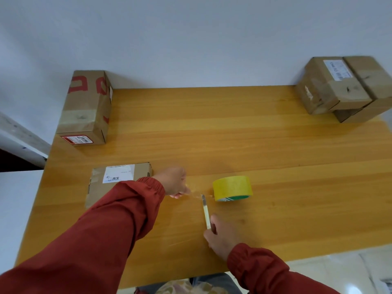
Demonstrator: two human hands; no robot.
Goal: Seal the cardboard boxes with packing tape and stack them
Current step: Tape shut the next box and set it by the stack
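Two boxes stand on the table [233, 134] at left: a far box [84, 107] and a near box [118, 183]. The left hand [175, 182] pinches a strip [196, 195] from the one tape roll [232, 187]. The right hand [220, 236] grips one knife [206, 213]. Far right is a box stack [339, 88], count unclear.

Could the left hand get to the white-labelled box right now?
Likely yes for reach: the white-labelled box lies right beside the left sleeve, nothing between. But the left hand seems to pinch the tape strip off the yellow roll, so it must let go first.
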